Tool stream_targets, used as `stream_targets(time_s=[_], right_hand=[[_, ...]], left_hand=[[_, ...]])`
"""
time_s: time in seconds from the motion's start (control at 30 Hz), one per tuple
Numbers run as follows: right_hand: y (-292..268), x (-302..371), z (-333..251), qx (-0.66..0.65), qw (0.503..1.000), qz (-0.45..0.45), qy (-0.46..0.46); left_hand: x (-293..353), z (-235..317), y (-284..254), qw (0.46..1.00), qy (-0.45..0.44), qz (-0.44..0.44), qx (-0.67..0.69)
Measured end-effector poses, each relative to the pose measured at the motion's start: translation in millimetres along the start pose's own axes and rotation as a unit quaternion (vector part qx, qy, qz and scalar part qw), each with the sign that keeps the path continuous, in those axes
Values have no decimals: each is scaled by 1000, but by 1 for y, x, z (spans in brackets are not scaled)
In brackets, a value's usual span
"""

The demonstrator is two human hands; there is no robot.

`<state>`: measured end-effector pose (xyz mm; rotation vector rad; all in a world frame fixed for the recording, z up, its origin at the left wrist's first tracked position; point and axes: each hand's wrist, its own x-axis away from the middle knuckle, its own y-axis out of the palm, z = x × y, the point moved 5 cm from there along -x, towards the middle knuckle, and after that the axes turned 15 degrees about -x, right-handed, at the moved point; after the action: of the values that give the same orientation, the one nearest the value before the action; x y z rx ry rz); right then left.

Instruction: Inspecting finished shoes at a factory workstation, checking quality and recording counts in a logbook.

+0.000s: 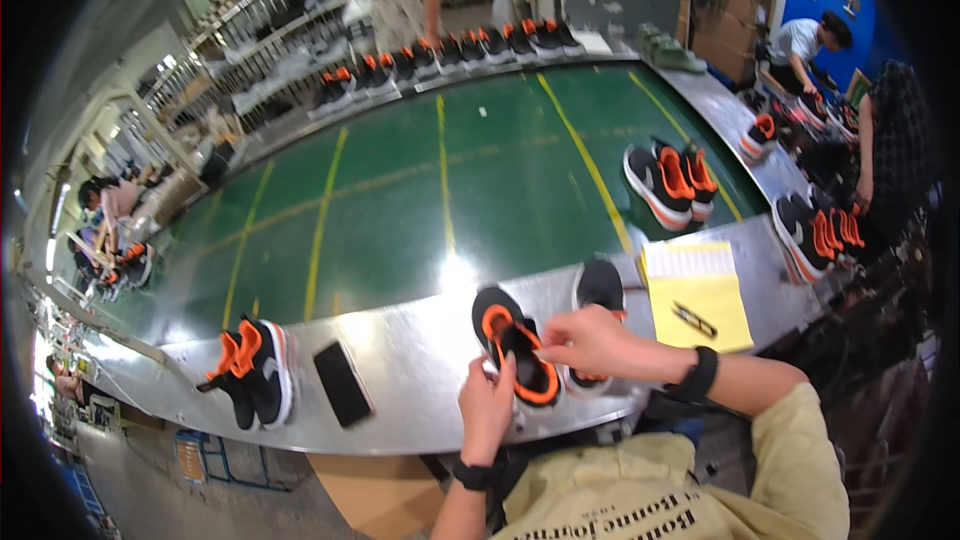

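A black sneaker [495, 312] with orange lining and a white sole rests on the metal table edge in front of me, toe pointing away. My left hand [487, 402] grips its near left side, thumb and fingers at the orange collar. Over the right side of the opening, my right hand [592, 342] is closed in a pinch; what lies between the fingertips is too small to make out. Partly hidden under my right hand and wrist is a second black sneaker [599, 285], standing just to the right of the first.
Left on the metal ledge are a pair of sneakers [268, 380] and a black phone [342, 384]. A yellow pad [725, 292] bears a pen [694, 320]. More sneakers [660, 186] stand on the green belt [390, 210], with a row [440, 53] along its far edge. Co-workers are around.
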<state>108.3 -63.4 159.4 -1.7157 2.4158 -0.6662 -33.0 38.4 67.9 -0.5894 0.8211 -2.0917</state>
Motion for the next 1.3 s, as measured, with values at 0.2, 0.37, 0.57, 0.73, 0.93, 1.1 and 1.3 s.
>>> stream_targets(time_s=[0.2, 0.37, 0.57, 0.73, 0.93, 1.1, 1.3], right_hand=[[51, -23, 35, 169, 984, 44, 12], [50, -23, 45, 175, 982, 5, 66], [64, -27, 40, 222, 967, -49, 116], [72, -31, 39, 285, 943, -80, 150], [72, -41, 43, 281, 948, -74, 129], [73, -33, 31, 298, 948, -59, 93], [91, -35, 46, 383, 913, -104, 93]], left_hand=[[-4, -2, 13, 998, 30, -25, 54], [7, -4, 6, 995, 19, -61, 80], [16, -5, 5, 980, 10, -64, 190], [11, 4, 5, 986, 9, -76, 149], [4, 1, 3, 988, 22, -65, 139], [7, 2, 2, 996, 43, -55, 57], [12, -8, 12, 997, 56, -60, 0]])
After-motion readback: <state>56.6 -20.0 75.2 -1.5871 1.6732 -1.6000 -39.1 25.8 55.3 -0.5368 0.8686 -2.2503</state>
